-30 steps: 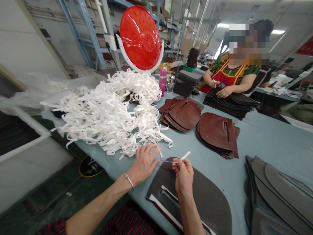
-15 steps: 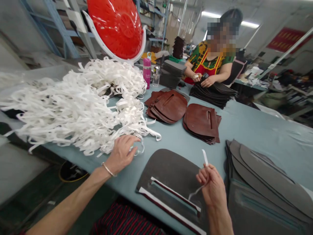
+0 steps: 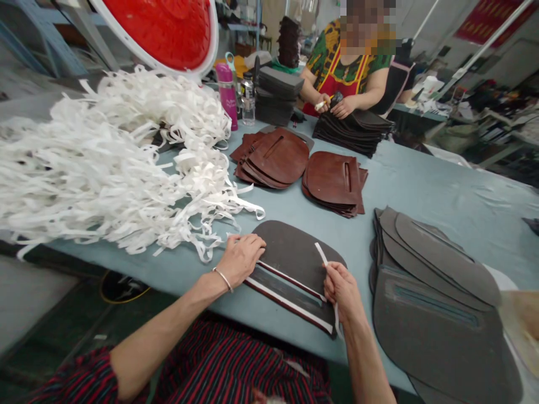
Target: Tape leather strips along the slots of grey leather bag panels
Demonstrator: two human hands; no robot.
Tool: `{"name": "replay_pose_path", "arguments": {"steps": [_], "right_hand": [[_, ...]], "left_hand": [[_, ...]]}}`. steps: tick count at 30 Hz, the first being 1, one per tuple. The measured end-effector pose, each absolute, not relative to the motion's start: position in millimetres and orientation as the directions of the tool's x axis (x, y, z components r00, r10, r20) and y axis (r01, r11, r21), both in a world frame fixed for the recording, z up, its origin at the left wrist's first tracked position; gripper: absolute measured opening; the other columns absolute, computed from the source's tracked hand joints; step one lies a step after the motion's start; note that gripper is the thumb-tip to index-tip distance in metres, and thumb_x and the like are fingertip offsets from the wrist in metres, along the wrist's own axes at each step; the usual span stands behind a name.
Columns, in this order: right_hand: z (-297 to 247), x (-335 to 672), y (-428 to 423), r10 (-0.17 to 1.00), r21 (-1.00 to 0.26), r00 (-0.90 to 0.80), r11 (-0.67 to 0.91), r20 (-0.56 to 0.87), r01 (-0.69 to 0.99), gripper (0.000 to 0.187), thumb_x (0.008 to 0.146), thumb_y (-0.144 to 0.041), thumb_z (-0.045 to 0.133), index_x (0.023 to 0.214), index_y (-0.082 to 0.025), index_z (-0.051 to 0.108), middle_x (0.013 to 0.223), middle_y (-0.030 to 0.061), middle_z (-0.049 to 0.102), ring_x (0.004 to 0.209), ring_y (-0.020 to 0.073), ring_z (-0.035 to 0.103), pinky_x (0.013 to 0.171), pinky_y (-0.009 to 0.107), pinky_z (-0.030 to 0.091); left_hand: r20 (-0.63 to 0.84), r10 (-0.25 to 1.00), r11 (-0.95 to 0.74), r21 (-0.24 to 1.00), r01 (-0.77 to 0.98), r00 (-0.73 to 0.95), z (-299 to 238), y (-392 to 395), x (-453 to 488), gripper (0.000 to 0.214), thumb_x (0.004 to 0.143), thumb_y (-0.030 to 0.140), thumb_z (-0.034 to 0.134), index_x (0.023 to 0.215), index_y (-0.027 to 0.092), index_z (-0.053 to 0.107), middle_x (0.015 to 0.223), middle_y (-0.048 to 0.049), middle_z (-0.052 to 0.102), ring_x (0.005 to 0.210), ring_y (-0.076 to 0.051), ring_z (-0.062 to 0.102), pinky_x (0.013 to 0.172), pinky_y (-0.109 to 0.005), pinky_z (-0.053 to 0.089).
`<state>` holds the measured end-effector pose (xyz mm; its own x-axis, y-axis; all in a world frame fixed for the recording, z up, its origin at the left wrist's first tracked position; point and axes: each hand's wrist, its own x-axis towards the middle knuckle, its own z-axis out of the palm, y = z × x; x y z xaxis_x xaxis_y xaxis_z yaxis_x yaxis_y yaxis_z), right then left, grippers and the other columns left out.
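Observation:
In the head view a dark grey panel [image 3: 290,244] with a rounded far edge lies in front of me. It has a long slot [image 3: 290,279] edged with a white strip, and another white strip [image 3: 290,306] runs along its near edge. My left hand [image 3: 242,259] lies on the panel's left side, fingers extended and close together. Over the panel's right side, my right hand [image 3: 340,286] pinches a narrow white strip [image 3: 321,253]; one end sticks up above the fingers and the other hangs below.
A big heap of white strips [image 3: 105,168] covers the table's left. Brown leather pieces [image 3: 278,157] lie beyond the panel, grey panels [image 3: 438,331] at right. A bottle [image 3: 227,98] and red fan [image 3: 164,28] stand behind. A co-worker [image 3: 353,73] handles black pieces [image 3: 353,132] opposite.
My left hand has moved from beside the white heap onto the panel's left side. The right hand still pinches its strip. The panel now sits turned slightly, and the view has shifted.

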<state>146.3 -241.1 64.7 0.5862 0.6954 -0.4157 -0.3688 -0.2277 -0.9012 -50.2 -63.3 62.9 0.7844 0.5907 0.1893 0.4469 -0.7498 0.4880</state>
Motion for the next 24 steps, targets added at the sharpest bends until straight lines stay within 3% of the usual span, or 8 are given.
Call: {"name": "replay_pose_path", "arguments": {"steps": [3, 5, 9, 11, 14, 18, 21, 24], "right_hand": [[72.9, 115.1, -227.3, 0.778, -0.904, 0.473, -0.286, -0.413, -0.318, 0.027, 0.080, -0.045, 0.064, 0.080, -0.021, 0.053, 0.039, -0.0131, 0.034, 0.035, 0.0039, 0.021, 0.036, 0.017, 0.013], [77.4, 95.5, -227.8, 0.833, -0.913, 0.382, -0.324, -0.400, -0.248, 0.027, 0.083, -0.045, 0.062, 0.080, -0.020, 0.054, 0.041, -0.0116, 0.037, 0.038, 0.0046, 0.026, 0.039, 0.018, 0.017], [83.7, 85.8, -254.9, 0.878, -0.913, 0.266, -0.407, -0.397, -0.019, 0.030, 0.089, -0.044, 0.052, 0.074, -0.018, 0.055, 0.054, -0.0067, 0.045, 0.050, 0.0063, 0.034, 0.048, 0.019, 0.025], [84.7, 92.1, -276.0, 0.866, -0.888, 0.233, -0.460, -0.442, 0.025, 0.032, 0.090, -0.043, 0.051, 0.070, -0.018, 0.056, 0.058, -0.0055, 0.044, 0.054, 0.0068, 0.034, 0.050, 0.020, 0.025], [82.3, 100.9, -302.2, 0.831, -0.848, 0.204, -0.529, -0.518, 0.002, 0.033, 0.090, -0.047, 0.049, 0.078, -0.018, 0.060, 0.061, -0.0052, 0.044, 0.052, 0.0072, 0.033, 0.049, 0.022, 0.024], [75.0, 102.7, -314.4, 0.732, -0.780, 0.410, -0.622, -0.544, 0.076, 0.039, 0.083, -0.057, 0.052, 0.082, -0.019, 0.060, 0.059, -0.0038, 0.050, 0.049, 0.0092, 0.037, 0.048, 0.023, 0.027], [70.1, 102.3, -313.7, 0.676, -0.701, 0.621, -0.659, -0.396, 0.271, 0.042, 0.080, -0.061, 0.054, 0.071, -0.021, 0.059, 0.056, -0.0027, 0.051, 0.054, 0.0126, 0.045, 0.054, 0.024, 0.034], [66.1, 103.7, -313.7, 0.711, -0.679, 0.632, -0.629, -0.308, 0.378, 0.041, 0.083, -0.061, 0.048, 0.081, -0.023, 0.062, 0.069, -0.0005, 0.062, 0.064, 0.0155, 0.055, 0.063, 0.025, 0.040]], "left_hand": [[0.227, 0.487, -0.778, 0.551, 0.301, 0.843, 83.7, -84.0, -37.2, 0.029, 0.095, 0.033, 0.043, 0.121, 0.023, 0.051, 0.126, -0.0069, 0.056, 0.122, -0.021, 0.046, 0.103, -0.040, 0.026], [0.171, 0.406, -0.758, 0.611, 0.226, 0.898, 90.0, -97.6, -35.2, 0.026, 0.096, 0.035, 0.043, 0.115, 0.023, 0.054, 0.115, -0.0051, 0.061, 0.113, -0.020, 0.052, 0.100, -0.037, 0.030], [-0.095, 0.360, -0.570, 0.765, 0.299, 0.928, 88.6, -103.0, -51.0, 0.024, 0.097, 0.032, 0.039, 0.088, 0.019, 0.056, 0.078, 0.0016, 0.061, 0.073, -0.013, 0.056, 0.072, -0.025, 0.039], [-0.167, 0.331, -0.489, 0.812, 0.320, 0.929, 88.0, -97.6, -64.5, 0.023, 0.096, 0.030, 0.039, 0.086, 0.019, 0.056, 0.076, 0.0023, 0.059, 0.071, -0.012, 0.054, 0.068, -0.023, 0.038], [-0.215, 0.279, -0.439, 0.838, 0.323, 0.936, 89.6, -91.6, -81.6, 0.020, 0.094, 0.023, 0.040, 0.088, 0.019, 0.059, 0.078, 0.0025, 0.061, 0.074, -0.012, 0.056, 0.073, -0.022, 0.039], [-0.241, 0.424, -0.445, 0.784, 0.433, 0.873, 90.0, -91.8, -89.6, 0.017, 0.090, 0.023, 0.047, 0.086, 0.019, 0.063, 0.083, 0.0006, 0.065, 0.079, -0.013, 0.058, 0.075, -0.023, 0.040], [-0.276, 0.581, -0.414, 0.710, 0.570, 0.766, 86.6, -90.7, -88.8, 0.017, 0.086, 0.031, 0.055, 0.080, 0.018, 0.064, 0.075, 0.0004, 0.065, 0.072, -0.014, 0.058, 0.067, -0.023, 0.039], [-0.218, 0.635, -0.426, 0.702, 0.571, 0.741, 80.7, -87.0, -87.6, 0.017, 0.087, 0.029, 0.052, 0.081, 0.018, 0.064, 0.077, -0.0005, 0.065, 0.074, -0.014, 0.059, 0.069, -0.023, 0.040]]}}
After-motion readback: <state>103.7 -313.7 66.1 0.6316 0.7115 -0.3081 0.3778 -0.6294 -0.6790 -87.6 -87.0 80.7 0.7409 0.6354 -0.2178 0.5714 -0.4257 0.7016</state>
